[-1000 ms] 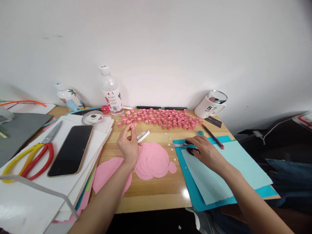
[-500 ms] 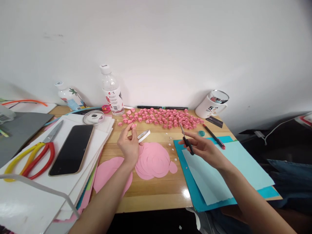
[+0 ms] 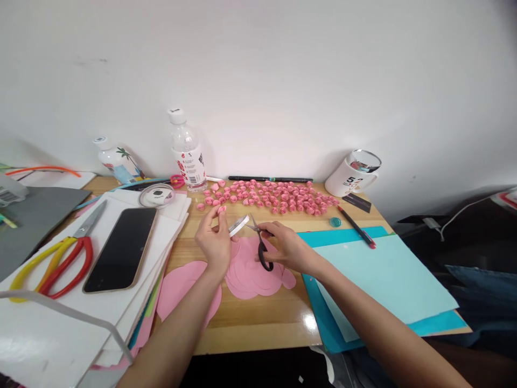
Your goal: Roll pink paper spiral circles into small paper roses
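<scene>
Head cam: L hand [image 3: 213, 243] gripped pink rosette [image 3: 222, 209] + white tape roll [image 3: 239, 225], prob. freeing R hand [image 3: 290, 247] for scissors [image 3: 260, 247] it held nr tape.

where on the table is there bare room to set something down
Bare wood at the front, bordered by the pink circles, blue sheets and table edge. Crowded: the back, with pink rolls; the left, with phone and red-yellow scissors.
</scene>
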Motion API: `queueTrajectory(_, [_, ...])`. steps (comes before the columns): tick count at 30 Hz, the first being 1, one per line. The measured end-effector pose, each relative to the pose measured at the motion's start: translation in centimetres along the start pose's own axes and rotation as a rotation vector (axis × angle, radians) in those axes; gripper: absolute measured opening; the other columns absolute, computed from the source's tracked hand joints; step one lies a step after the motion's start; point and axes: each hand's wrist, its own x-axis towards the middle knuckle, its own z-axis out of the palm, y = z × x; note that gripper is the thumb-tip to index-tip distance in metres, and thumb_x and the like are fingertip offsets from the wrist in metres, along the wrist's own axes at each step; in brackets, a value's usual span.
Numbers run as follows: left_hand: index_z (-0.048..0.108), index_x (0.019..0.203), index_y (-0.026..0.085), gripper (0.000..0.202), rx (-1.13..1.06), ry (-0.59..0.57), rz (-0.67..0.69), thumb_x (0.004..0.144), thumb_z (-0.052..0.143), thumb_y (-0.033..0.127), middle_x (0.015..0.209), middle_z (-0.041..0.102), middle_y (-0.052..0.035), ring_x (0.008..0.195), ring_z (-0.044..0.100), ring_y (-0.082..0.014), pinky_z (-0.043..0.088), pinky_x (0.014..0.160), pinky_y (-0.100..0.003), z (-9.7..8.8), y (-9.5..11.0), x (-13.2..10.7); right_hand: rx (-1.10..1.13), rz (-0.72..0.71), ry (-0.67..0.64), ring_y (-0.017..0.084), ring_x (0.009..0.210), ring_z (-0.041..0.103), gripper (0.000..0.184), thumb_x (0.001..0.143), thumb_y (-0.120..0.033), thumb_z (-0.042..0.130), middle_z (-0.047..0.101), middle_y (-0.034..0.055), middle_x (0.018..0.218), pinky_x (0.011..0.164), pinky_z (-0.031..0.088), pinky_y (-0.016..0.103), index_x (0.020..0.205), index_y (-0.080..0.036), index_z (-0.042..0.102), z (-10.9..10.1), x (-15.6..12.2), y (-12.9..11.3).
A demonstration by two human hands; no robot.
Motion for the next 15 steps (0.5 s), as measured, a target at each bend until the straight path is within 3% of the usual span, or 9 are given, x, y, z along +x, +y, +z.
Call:
queueTrajectory(7, [0.067,0.101,0.019,0.028,0.019,-0.014,-0.027,0.082,0.056,0.037,0.098,0.069,-0.0061,0.033,0.048,-0.0019,0.042,0.03,-0.017,0.0,-0.3,0.0,0.03,0.011,-0.004,0.016,0.076,0.051,0.042,0.067,-0.025,0.065,0.054,0.0005,0.08,0.07,0.039,0.027,0.108,-0.02,0.056,0.5,1.1,-0.6])
queueTrajectory(15, [0.066,0.1,0.017,0.028,0.002,-0.031,-0.058,0.082,0.056,0.035,0.102,0.067,-0.0077,0.033,0.049,-0.0028,0.036,0.028,-0.017,-0.1,-0.1,0.1,0.067,-0.026,0.016,0.011,0.06,0.041,0.019,0.074,-0.025,0.058,0.047,-0.0039,0.064,0.058,0.032,0.022,0.092,-0.02,0.061,0.6,1.3,-0.4])
